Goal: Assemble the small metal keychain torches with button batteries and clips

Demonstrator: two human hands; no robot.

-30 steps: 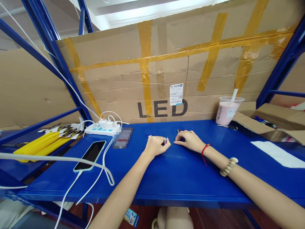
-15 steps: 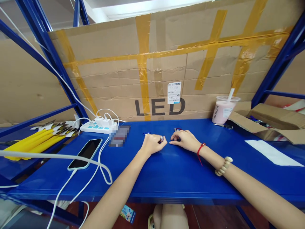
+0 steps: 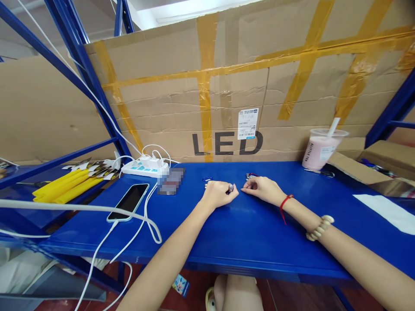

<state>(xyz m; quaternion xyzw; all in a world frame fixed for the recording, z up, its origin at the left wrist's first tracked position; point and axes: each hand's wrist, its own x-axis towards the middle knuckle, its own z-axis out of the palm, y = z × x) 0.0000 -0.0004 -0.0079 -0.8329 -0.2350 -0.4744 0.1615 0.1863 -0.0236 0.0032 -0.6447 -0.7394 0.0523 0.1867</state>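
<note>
My left hand rests on the blue tabletop, its fingers curled around a small shiny piece whose rounded end pokes out by the thumb. What kind of piece it is cannot be made out. Just to the right, my right hand has thumb and forefinger brought together in a pinch; anything between them is too small to see. Behind those fingers lies a small cluster of shiny and red bits, partly hidden by the hand. A small blue loop-like item lies behind my left hand.
To the left are a phone on a white cable, a power strip and yellow tubes. A drink cup, an open cardboard box and white paper are at right. Behind stands a large cardboard panel.
The view has turned a little to the left, so everything appears further right. Both hands keep nearly the same pose and spacing, fingers still curled.
</note>
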